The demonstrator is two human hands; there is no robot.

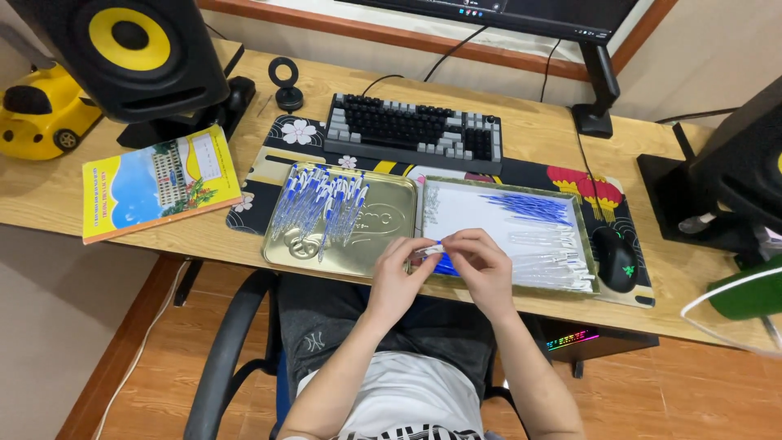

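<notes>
Both hands meet over the near edge of the pale wooden worktop point(49, 200), each closed in a fingertip pinch on one slim clear-and-blue plastic ballpoint pen point(432, 249). The left hand point(395, 281) pinches the pen's left end while the right hand point(481, 269) holds the other end from above, so the pen lies level between the two grips, seemingly so its parts stay in line. Just behind the right hand's grip lies a shallow white-lined metal tray point(456, 212) holding a fan of thin blue ink refills point(529, 205) at its far side and a row of clear empty pen barrels point(554, 265) to the right of the grip, each kind sorted in its own patch within easy reach. To the left of the left hand's grip, a gold-coloured rectangular tin lid point(383, 232) carries a loose pile of finished blue-capped pens point(322, 204), kept apart from the loose parts. Farther back from both grips stand a grey and black mechanical keyboard point(411, 126) on a dark patterned desk mat point(521, 173), and a black computer mouse point(617, 258) well right of the grip.
</notes>
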